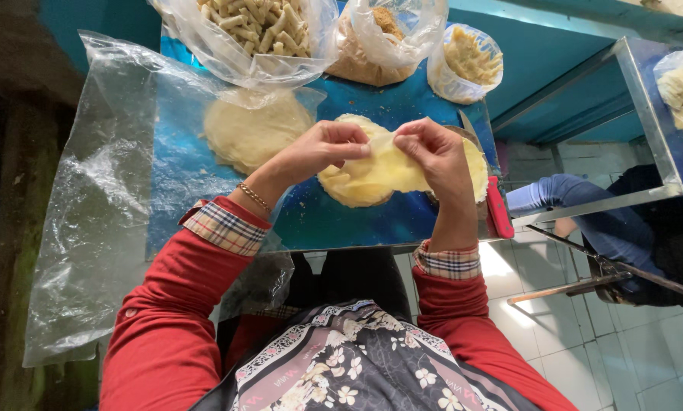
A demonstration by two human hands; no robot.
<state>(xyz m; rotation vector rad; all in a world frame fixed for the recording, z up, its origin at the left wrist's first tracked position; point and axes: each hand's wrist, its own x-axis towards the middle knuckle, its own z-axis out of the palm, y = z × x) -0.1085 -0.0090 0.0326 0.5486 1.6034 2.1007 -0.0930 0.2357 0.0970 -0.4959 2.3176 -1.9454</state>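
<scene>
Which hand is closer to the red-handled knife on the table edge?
Right. The right hand pinches the thin wrapper just left of the red-handled knife; the left hand grips the wrapper's far side, further away.

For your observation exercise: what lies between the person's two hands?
In the head view, a thin pale wrapper sheet stretches between left hand and right hand.

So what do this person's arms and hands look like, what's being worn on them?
Both arms are in long red sleeves with plaid cuffs turned back at the wrists. The left hand is bare, with a thin gold-coloured beaded bracelet on its wrist. The right hand is bare too, with no gloves or visible rings.
</scene>
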